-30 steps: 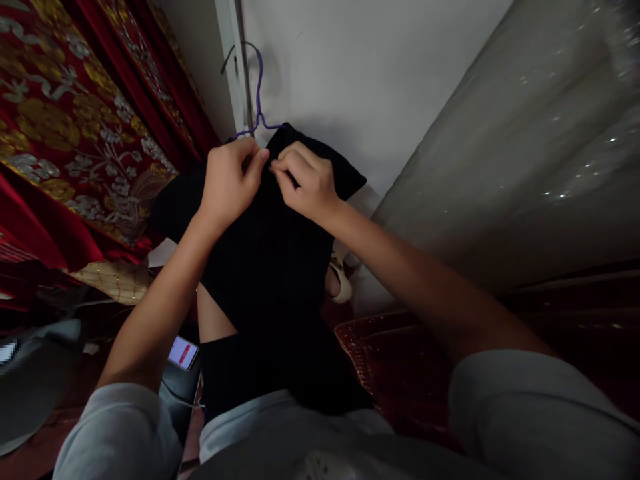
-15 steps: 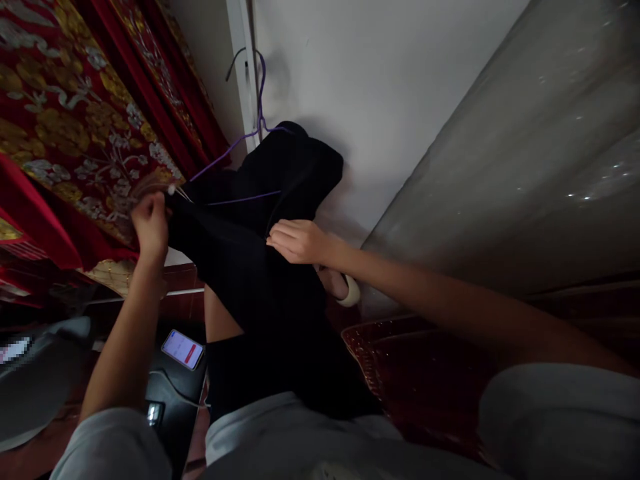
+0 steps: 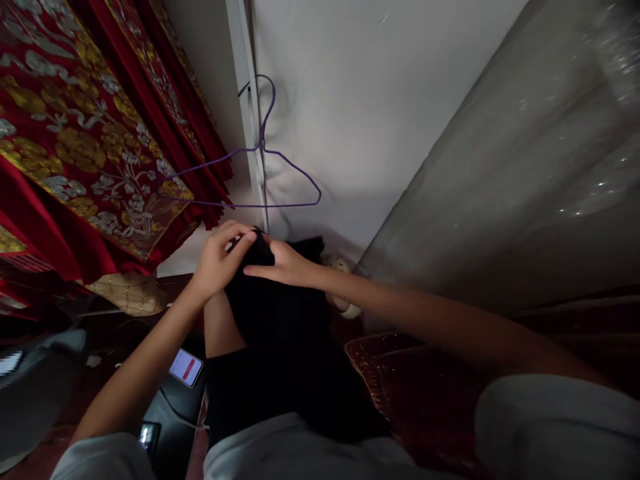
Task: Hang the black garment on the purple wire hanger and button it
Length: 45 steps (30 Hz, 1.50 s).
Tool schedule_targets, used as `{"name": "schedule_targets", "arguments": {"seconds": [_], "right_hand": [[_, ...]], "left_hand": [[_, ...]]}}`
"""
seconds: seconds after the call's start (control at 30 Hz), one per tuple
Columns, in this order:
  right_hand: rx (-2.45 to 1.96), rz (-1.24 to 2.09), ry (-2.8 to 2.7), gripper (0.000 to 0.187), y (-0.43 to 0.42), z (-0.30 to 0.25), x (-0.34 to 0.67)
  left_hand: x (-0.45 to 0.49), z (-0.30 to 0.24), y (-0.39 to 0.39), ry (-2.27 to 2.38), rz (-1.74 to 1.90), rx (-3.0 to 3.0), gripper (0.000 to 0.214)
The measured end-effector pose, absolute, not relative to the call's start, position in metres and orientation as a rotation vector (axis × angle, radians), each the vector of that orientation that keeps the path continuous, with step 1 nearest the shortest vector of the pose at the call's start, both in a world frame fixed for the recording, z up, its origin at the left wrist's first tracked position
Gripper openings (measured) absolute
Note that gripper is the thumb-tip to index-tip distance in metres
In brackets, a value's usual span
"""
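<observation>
Black soft cloth garment (image 3: 261, 249), bunched at its far end, sits between the two bare hands, just near of the hanger. Key relation: cloth lies directly at the fingers, left hand (image 3: 223, 257) on its left side, right hand (image 3: 287, 265) on its right; both touch it, so neither is clearly nearer. Left fingers are curled narrow, thumb pressed on the bunched cloth; right thumb lies out straight along the near side, other fingers partly hidden behind the fold, holding it too. Long axis looks to run from the fingers toward the near side, over the lap, but the near edge merges with black clothing, so exact extent: can't tell. Purple wire hanger (image 3: 280, 205) hangs with no cloth on it, at the far side, hook by the white upright post (image 3: 253, 120), long lower bar running left to right; left hand is slightly nearer that bar. Counts: hands two, garment one, hanger one, post one, lit phone (image 3: 185, 368) one and smaller dark device with lit screen (image 3: 149, 437) one, both on black seat-like surface (image 3: 173, 417), near left; cream shoe (image 3: 353, 311) one visible, right of the cloth. Red embroidered fabric (image 3: 85, 143) left, folds uncounted; grey plastic-like sheet (image 3: 475, 200) one, right.
</observation>
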State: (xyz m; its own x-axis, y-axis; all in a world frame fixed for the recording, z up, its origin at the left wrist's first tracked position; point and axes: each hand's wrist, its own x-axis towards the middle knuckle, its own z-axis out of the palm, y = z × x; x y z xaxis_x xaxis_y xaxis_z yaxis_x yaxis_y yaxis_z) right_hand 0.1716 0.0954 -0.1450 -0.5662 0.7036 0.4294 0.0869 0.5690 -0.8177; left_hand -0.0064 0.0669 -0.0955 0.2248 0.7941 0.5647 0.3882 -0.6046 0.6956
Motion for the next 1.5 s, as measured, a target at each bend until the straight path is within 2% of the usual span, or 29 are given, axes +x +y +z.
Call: {"name": "schedule_targets", "arguments": {"seconds": [0.07, 0.13, 0.2, 0.27, 0.37, 0.4, 0.47, 0.6, 0.7, 0.83, 0.9, 0.97, 1.03, 1.1, 1.17, 1.37, 1.5], "right_hand": [[-0.707, 1.131, -1.858, 0.035, 0.084, -0.129, 0.170], [-0.851, 1.227, -1.789, 0.017, 0.077, -0.110, 0.177], [-0.952, 1.247, -1.793, 0.013, 0.078, -0.090, 0.190], [-0.937, 1.094, -1.837, 0.012, 0.090, -0.075, 0.204], [-0.835, 0.695, -1.838, 0.007, 0.127, -0.072, 0.220], [-0.824, 0.604, -1.813, 0.013, 0.142, -0.077, 0.222], [-0.881, 0.572, -1.788, 0.023, 0.171, -0.094, 0.221], [-1.142, 0.709, -1.874, 0.012, 0.198, -0.130, 0.215], [-1.258, 0.524, -1.848, 0.018, 0.193, -0.138, 0.227], [-1.412, 0.244, -1.796, 0.032, 0.182, -0.127, 0.258], [-1.453, 0.182, -1.772, 0.038, 0.180, -0.121, 0.269], [-1.469, 0.156, -1.756, 0.041, 0.179, -0.119, 0.274], [-1.468, 0.160, -1.748, 0.041, 0.177, -0.120, 0.275], [-1.452, 0.162, -1.735, 0.037, 0.175, -0.123, 0.274], [-1.442, 0.146, -1.718, 0.032, 0.173, -0.125, 0.275], [-1.460, 0.105, -1.658, 0.029, 0.176, -0.124, 0.285], [-1.304, 0.358, -1.706, 0.035, 0.163, -0.130, 0.263]], "left_hand": [[0.006, -0.096, 0.068, 1.030, 1.329, 2.160, 0.044], [0.008, -0.106, 0.071, 0.956, 1.217, 2.072, 0.066], [0.000, -0.122, 0.073, 0.949, 0.997, 1.949, 0.088], [-0.013, -0.134, 0.073, 1.054, 0.754, 1.957, 0.094], [-0.030, -0.135, 0.064, 1.162, 0.382, 2.247, 0.082], [-0.033, -0.130, 0.060, 1.163, 0.279, 2.347, 0.075], [-0.036, -0.116, 0.050, 1.185, 0.109, 2.508, 0.062], [-0.038, -0.092, 0.035, 1.460, -0.193, 2.695, 0.048], [-0.048, -0.086, 0.038, 1.654, -0.389, 2.696, 0.048], [-0.067, -0.084, 0.065, 1.803, -0.604, 2.534, 0.037], [-0.071, -0.080, 0.081, 1.847, -0.480, 2.550, 0.034], [-0.067, -0.073, 0.093, 1.791, -0.138, 2.718, 0.030], [-0.057, -0.063, 0.100, 1.604, 0.238, 2.878, 0.024], [-0.045, -0.054, 0.100, 1.412, 0.442, 2.896, 0.022], [-0.035, -0.046, 0.096, 1.313, 0.466, 2.838, 0.025], [-0.042, -0.040, 0.077, 1.381, 0.193, 2.711, 0.033], [-0.041, -0.040, 0.087, 1.373, 0.537, 2.810, 0.028]]}}
